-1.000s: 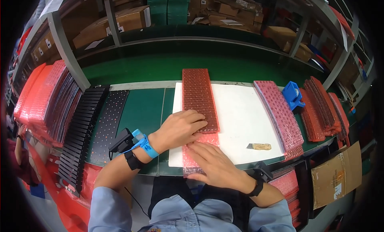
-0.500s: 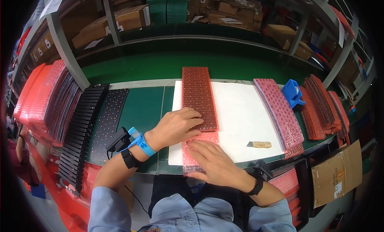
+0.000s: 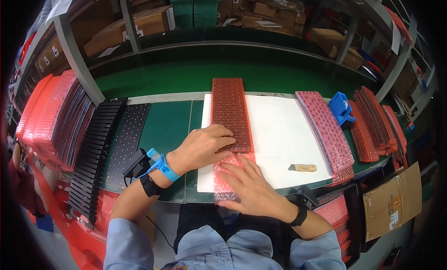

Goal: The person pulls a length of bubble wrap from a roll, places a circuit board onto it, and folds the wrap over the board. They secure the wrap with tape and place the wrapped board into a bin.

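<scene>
A long red bubble-wrap bag (image 3: 231, 112) with a dark flat panel inside lies lengthwise on a white sheet (image 3: 279, 130) in front of me. Its pinkish open end (image 3: 225, 182) stretches toward me past the panel's near edge. My left hand (image 3: 208, 146), wearing a blue wrist strap (image 3: 166, 168), is closed, with bent fingers pressed on the bag at that near edge. My right hand (image 3: 255, 188) lies on the loose end with its fingers outstretched and apart. Parts of the bag are hidden beneath both hands.
Another bubble-wrapped pack (image 3: 324, 130) lies at the right beside a blue tape dispenser (image 3: 341, 110). A taped cutter blade (image 3: 303, 168) rests on the sheet. Left stand a black slotted rack (image 3: 95, 163), a perforated black panel (image 3: 126, 144) and wrapped stacks (image 3: 49, 116). A cardboard box (image 3: 391, 202) sits lower right.
My right hand's fingers have slid slightly away from me and spread over the bag's loose end. The bag's near part has shifted a little; my left hand stays almost in place.
</scene>
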A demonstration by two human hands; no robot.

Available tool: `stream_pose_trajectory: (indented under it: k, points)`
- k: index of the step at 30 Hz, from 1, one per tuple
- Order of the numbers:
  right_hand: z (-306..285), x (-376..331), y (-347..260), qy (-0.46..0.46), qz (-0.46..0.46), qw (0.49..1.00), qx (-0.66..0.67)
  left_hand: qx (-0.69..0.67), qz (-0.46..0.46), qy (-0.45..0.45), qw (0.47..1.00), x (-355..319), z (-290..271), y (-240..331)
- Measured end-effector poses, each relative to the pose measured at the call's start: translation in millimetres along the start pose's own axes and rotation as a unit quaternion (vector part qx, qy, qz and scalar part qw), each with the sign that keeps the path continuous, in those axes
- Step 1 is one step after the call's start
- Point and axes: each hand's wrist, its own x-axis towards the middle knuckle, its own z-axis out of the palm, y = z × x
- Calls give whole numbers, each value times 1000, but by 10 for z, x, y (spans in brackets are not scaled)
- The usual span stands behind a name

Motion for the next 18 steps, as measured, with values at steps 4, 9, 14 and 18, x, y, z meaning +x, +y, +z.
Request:
stream_pose_trajectory:
  k: [4,9,14,18]
  points:
    - [2,-3,7,1,-1,1000,-2,5,6,1,1000,4,13,0]
    - [-3,9,9,7,-11,1000,-5,13,2,-5,1000,16,35,24]
    - [-6,9,6,-3,-10,1000,19,11,3,-11,1000,35,51,22]
    - [-10,-7,16,12,-23,1000,17,10,12,-12,1000,79,73,35]
